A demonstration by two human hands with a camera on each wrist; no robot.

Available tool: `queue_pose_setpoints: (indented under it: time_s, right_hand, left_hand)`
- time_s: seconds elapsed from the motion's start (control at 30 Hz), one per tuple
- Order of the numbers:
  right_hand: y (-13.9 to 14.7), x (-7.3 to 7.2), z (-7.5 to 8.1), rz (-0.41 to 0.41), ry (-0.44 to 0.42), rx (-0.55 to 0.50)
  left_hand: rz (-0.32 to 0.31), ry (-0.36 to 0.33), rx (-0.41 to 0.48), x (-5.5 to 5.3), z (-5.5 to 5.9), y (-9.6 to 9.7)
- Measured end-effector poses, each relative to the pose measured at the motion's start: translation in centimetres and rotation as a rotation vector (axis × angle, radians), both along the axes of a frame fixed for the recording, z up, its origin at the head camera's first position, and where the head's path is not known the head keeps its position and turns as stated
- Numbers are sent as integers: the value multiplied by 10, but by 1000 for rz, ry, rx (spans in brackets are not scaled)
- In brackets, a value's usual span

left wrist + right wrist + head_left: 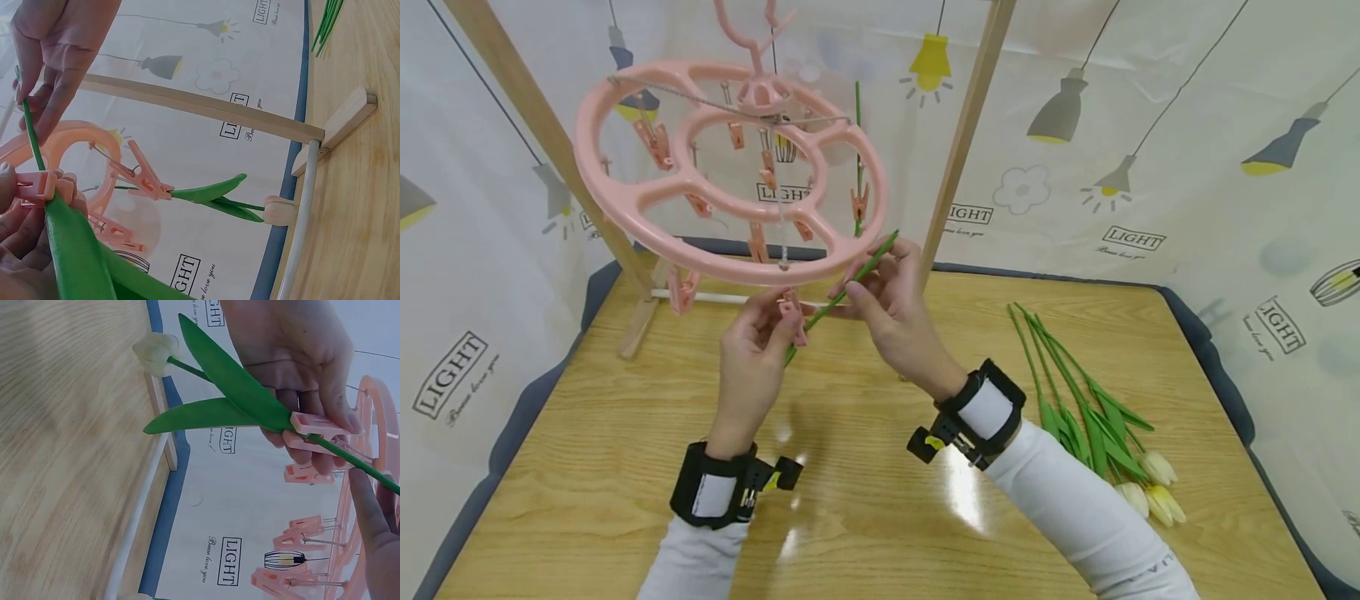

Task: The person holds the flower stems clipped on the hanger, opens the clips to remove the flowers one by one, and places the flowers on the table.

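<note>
My left hand [748, 367] pinches a pink clothespin [793, 319] hanging from the near edge of a round pink drying rack [700, 258]. The stem of a white artificial tulip [156, 355] runs through that clothespin, just above its green leaves [244, 394]. Thumb and fingers of my right hand [906, 321] hold the upper stem [857, 277], which slants up to the right in the head view. The bloom hangs low, shown in the right wrist view. A second tulip [279, 210] hangs head down from another clothespin [145, 175] on the rack's right side.
Several tulips [1090, 408] lie on the table's right side, stems pointing away. A wooden frame [966, 133] with a white crossbar [715, 297] stands around the rack. Other pink clothespins [682, 292] dangle from the rings. A printed cloth [1195, 208] encloses the table [880, 517].
</note>
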State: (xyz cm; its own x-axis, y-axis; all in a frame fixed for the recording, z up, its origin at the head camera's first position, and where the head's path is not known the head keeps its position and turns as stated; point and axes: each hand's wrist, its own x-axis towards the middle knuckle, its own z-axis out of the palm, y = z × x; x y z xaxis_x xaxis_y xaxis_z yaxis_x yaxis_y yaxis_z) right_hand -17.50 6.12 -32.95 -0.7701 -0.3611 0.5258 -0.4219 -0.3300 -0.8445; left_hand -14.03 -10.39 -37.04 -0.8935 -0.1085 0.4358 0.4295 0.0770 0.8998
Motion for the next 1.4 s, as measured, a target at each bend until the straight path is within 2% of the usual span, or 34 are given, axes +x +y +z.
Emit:
queue_pose_setpoints:
  time_s: [0.37, 0.8, 1.13, 1.4]
  right_hand:
    - [-3, 2, 1, -47, 26, 1]
    - [-5, 1, 1, -38, 22, -13]
    - [-7, 2, -1, -35, 3, -34]
    - [-7, 2, 0, -42, 28, -29]
  left_hand:
    - [-27, 35, -47, -2, 0, 1]
    - [32, 79, -120, -2, 1, 0]
    - [51, 106, -108, 0, 3, 1]
    - [78, 123, -68, -1, 3, 1]
